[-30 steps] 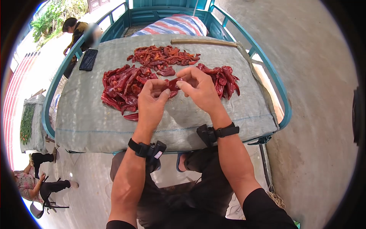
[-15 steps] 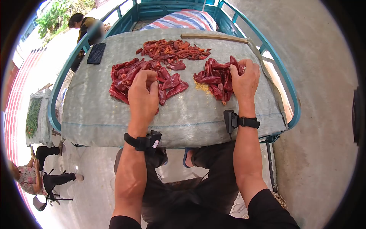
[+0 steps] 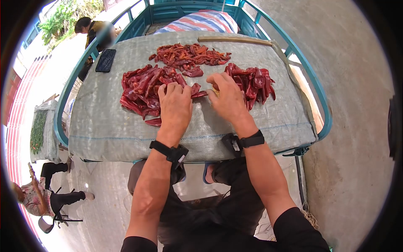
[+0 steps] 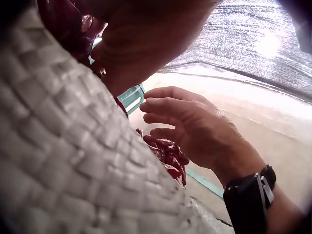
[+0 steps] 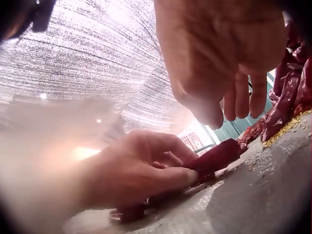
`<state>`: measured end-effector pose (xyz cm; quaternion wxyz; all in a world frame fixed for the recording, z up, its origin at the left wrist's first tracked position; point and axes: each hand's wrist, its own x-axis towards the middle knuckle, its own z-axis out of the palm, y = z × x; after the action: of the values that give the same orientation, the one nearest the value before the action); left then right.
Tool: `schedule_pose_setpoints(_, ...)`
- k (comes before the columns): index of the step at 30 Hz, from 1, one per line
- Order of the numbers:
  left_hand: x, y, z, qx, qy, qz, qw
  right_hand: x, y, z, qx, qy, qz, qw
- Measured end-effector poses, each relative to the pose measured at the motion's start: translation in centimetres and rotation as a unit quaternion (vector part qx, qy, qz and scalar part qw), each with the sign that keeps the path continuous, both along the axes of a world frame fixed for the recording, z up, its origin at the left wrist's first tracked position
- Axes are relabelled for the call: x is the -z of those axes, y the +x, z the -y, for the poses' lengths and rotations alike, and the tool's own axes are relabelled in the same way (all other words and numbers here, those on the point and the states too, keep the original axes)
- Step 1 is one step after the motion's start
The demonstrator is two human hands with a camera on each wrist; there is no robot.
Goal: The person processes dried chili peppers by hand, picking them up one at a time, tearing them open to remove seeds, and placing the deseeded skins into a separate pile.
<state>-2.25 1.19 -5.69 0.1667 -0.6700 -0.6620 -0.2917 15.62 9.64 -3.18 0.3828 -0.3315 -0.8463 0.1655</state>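
My left hand (image 3: 176,107) is at the near right edge of the left pile of dried red chili peppers (image 3: 140,90). Its thumb and fingers pinch one dark red chili pepper (image 5: 222,155), seen low over the cloth in the right wrist view. Close to that pepper's tip, my right hand (image 3: 228,98) hovers with bent, relaxed fingers and nothing in them. Behind the right hand lies a second heap of chili peppers (image 3: 260,84). Yellow seeds (image 5: 287,127) are scattered beside this heap. Farther back spreads a pile of smaller, orange-red pepper pieces (image 3: 189,55).
Grey woven cloth (image 3: 113,128) covers the cart bed, with a teal rail (image 3: 308,80) along the sides. A phone (image 3: 105,61) lies at the left, a wooden strip (image 3: 235,40) at the back. Two people are on the left, one (image 3: 35,197) seated.
Both hands first held a pepper between them. The right hand then went to the right heap and came back left, now empty. The left hand has moved slightly right and taken a pepper.
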Motion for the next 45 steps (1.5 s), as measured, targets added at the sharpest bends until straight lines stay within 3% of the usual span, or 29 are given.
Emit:
schedule_pose_setpoints(5, -1.4, 0.5, 0.5, 0.012, 0.051, 0.085, 0.995, 0.0, 0.8, -1.0, -0.007, -0.138, -0.079, 0.987)
schedule_pose_setpoints(8, -2.6, 1.3, 1.3, 0.024, 0.074, 0.244, 0.967, 0.0, 0.8, -1.5, -0.084, -0.248, -0.191, 0.946)
schedule_pose_setpoints(12, -3.3, 1.6, 1.6, 0.077, 0.016, 0.515, 0.854, -1.6, 0.4, 0.0, -0.21, -0.425, -0.323, 0.819)
schedule_pose_setpoints(14, -1.9, 1.4, 1.0, 0.128, 0.033, 0.585, 0.8, -1.5, -0.2, 0.4, -0.221, -0.442, -0.322, 0.807)
schedule_pose_setpoints(17, -1.1, 1.8, 0.8, 0.148, 0.01, 0.603, 0.784, -0.4, -1.0, 0.4, -0.195, -0.454, -0.33, 0.804)
schedule_pose_setpoints(22, -2.0, 2.5, 1.5, 0.115, -0.013, 0.543, 0.832, 0.2, -1.5, -0.1, -0.115, -0.44, -0.333, 0.826)
schedule_pose_setpoints(25, -2.8, 2.2, 1.8, 0.092, 0.033, 0.502, 0.86, -1.1, -0.5, -0.5, -0.028, -0.306, -0.236, 0.922)
schedule_pose_setpoints(28, -3.1, 0.7, 2.0, 0.06, 0.063, 0.461, 0.883, -1.6, 1.4, -1.9, 0.062, -0.012, -0.157, 0.986)
schedule_pose_setpoints(30, -3.4, -0.5, 2.3, 0.038, 0.106, 0.394, 0.912, -2.7, 3.0, -1.7, 0.117, -0.05, -0.128, 0.984)
schedule_pose_setpoints(35, -3.7, -2.9, 2.6, -0.014, 0.157, 0.399, 0.903, -2.8, 6.2, -3.2, 0.243, -0.023, -0.038, 0.969)
schedule_pose_setpoints(38, -3.7, -3.6, 2.7, -0.012, 0.163, 0.394, 0.904, -1.6, 7.4, -4.2, 0.288, 0.062, 0.02, 0.955)
schedule_pose_setpoints(45, -3.3, -2.5, 3.0, 0.014, 0.041, 0.155, 0.987, -2.9, 6.8, -2.9, 0.334, 0.099, 0.046, 0.936)
